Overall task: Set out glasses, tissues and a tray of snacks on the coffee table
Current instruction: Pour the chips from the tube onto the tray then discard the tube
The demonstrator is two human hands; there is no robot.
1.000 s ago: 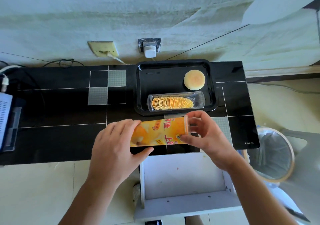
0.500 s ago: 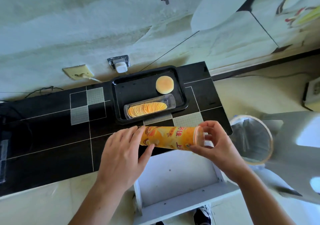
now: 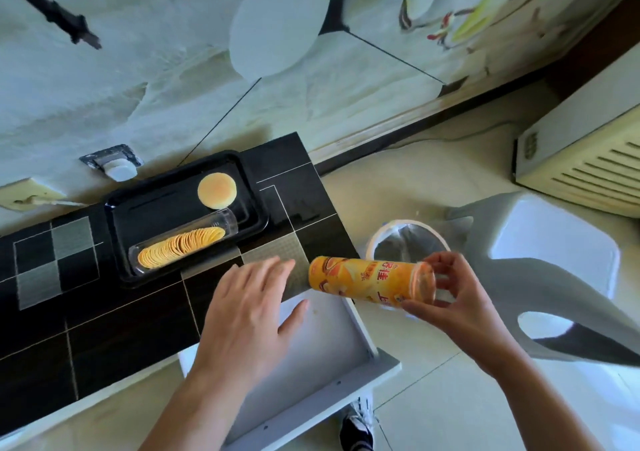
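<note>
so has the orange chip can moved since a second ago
Yes. The orange chip can has gone right, off the black table edge toward the bin; only the right hand holds it, the left hand has let go.

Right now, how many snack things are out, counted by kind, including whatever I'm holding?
Round cake on the black tray: 1
Clear sleeve of chips on the tray: 1
Orange chip can in the right hand: 1
Total: 3
</note>
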